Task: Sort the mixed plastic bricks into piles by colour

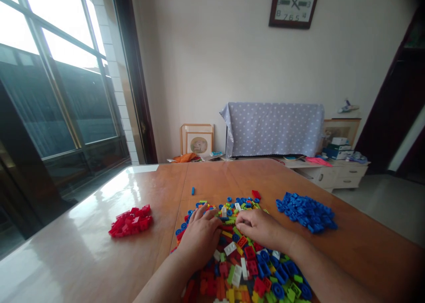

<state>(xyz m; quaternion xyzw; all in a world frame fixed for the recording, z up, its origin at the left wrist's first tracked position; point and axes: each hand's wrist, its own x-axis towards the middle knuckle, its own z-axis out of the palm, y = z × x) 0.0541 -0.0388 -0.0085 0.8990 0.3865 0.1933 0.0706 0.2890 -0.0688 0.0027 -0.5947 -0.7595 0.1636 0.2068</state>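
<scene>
A large mixed pile of toy building bricks [236,275] in red, blue, green, yellow, orange and white spreads over the table in front of me. Over the pile's left part lies my left hand [202,234], palm down, its fingers reaching forward and slightly apart on the bricks. My right hand [259,227] is at the pile's right side with its fingers curled in; whatever they may hold is hidden. Left of the pile sits a heap of red bricks [131,221]. To the right is a heap of blue bricks [306,212].
A single blue brick [193,191] and a red brick [255,194] lie beyond the pile on the wooden table [229,174]. Behind the table stand a cloth-covered object [274,130], framed pictures [198,140] and a low white cabinet [341,175]. Windows are on the left.
</scene>
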